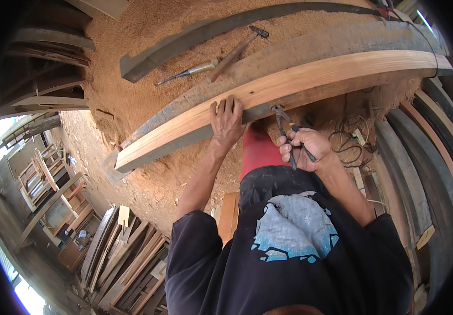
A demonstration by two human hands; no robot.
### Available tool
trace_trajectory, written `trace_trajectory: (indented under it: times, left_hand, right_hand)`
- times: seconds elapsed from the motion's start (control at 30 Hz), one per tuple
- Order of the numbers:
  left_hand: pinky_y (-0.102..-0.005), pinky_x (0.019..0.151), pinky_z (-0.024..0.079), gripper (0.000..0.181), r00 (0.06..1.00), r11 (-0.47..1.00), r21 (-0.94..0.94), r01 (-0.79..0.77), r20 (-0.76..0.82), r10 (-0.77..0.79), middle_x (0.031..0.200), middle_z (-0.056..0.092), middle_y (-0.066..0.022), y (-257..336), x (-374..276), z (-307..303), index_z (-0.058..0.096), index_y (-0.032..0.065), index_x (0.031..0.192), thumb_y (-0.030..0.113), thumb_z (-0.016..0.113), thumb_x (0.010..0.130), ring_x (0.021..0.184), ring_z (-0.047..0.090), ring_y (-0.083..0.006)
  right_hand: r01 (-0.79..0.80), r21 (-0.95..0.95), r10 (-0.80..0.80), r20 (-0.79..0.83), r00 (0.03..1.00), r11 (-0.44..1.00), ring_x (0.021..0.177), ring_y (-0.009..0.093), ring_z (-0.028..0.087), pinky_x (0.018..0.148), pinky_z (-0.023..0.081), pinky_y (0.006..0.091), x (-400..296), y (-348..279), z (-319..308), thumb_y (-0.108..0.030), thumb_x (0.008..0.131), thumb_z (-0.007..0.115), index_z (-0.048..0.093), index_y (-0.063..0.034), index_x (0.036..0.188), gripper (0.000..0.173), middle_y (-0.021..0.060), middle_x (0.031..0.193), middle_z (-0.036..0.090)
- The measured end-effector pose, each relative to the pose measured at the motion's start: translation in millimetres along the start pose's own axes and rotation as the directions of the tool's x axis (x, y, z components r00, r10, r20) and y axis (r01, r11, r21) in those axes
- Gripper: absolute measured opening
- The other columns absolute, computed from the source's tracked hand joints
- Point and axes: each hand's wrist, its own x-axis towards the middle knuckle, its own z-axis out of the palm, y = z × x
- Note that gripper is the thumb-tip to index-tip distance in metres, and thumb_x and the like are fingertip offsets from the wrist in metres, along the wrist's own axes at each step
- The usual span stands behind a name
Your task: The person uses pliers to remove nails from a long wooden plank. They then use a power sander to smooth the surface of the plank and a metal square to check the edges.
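My left hand (227,120) rests with its fingers spread on the top of a long wooden beam (297,80) with a freshly planed face. My right hand (304,146) is closed around the handles of pincers or pliers (281,118). The tool's jaws touch the near side of the beam, at a small notch or hole; whether they grip a nail is too small to tell. Beyond the beam, a hammer (234,55) leans across a rough, weathered timber (273,55). A chisel (191,72) with a worn handle lies on the sawdust beside the hammer's handle.
A dark curved timber (195,37) lies on the sawdust farther off. Curved planks (403,157) are stacked at the right, near a tangled cable (346,147). Loose boards (132,256) stand at the lower left, and more curved timbers (49,71) lie at the upper left.
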Motion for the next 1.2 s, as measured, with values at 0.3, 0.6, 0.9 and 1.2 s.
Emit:
trace_trajectory:
  times: [0.3, 0.6, 0.9, 1.2]
  left_hand:
    - [-0.0487, 0.103, 0.05, 0.078, 0.995, 0.984, -0.163, -0.068, 0.057, 0.078, 0.135, 0.059, -0.0223, -13, 13, 9, 0.054, 0.0035, 0.129, 0.022, 0.087, 0.06, 0.124, 0.059, -0.0418]
    - [-0.0502, 0.103, 0.05, 0.084, 0.995, 0.98, -0.19, -0.059, 0.061, 0.072, 0.136, 0.059, -0.0268, -14, 11, 8, 0.058, 0.0033, 0.127, 0.022, 0.09, 0.052, 0.122, 0.061, -0.044]
    - [-0.0506, 0.103, 0.051, 0.077, 0.999, 0.988, -0.148, -0.05, 0.009, 0.052, 0.133, 0.062, -0.0263, -11, 11, 11, 0.06, 0.0018, 0.125, 0.024, 0.086, 0.057, 0.12, 0.063, -0.0435]
    - [-0.0483, 0.099, 0.053, 0.07, 0.997, 0.991, -0.107, -0.075, 0.015, 0.077, 0.131, 0.063, -0.0239, -13, 17, 11, 0.06, 0.0013, 0.127, 0.025, 0.084, 0.066, 0.117, 0.065, -0.0413]
  right_hand:
    - [0.067, 0.001, -0.066, -0.135, 0.989, 0.998, 0.079, 0.024, 0.059, 0.069, 0.054, 0.0423, -5, -4, 20, 0.01, 0.081, 0.042, 0.051, -0.0016, 0.094, 0.019, 0.0147, 0.095, 0.059]
    - [-0.012, -0.058, 0.01, -0.043, 0.999, 0.998, 0.11, 0.04, 0.069, 0.094, 0.058, 0.0531, -16, -24, 7, 0.007, 0.083, 0.052, 0.06, -0.0002, 0.099, 0.019, 0.036, 0.139, 0.053]
    - [-0.064, 0.131, 0.05, 0.104, 0.993, 0.989, 0.117, 0.048, 0.064, 0.09, 0.06, 0.0531, -18, -28, -27, -0.01, 0.097, 0.055, 0.052, 0.0031, 0.135, 0.041, 0.0365, 0.142, 0.048]
    - [-0.129, -0.113, 0.137, 0.067, 0.988, 0.985, 0.123, 0.052, 0.058, 0.091, 0.058, 0.0592, -36, -26, 2, -0.008, 0.092, 0.057, 0.012, -0.0096, 0.162, 0.084, 0.0351, 0.147, 0.041]
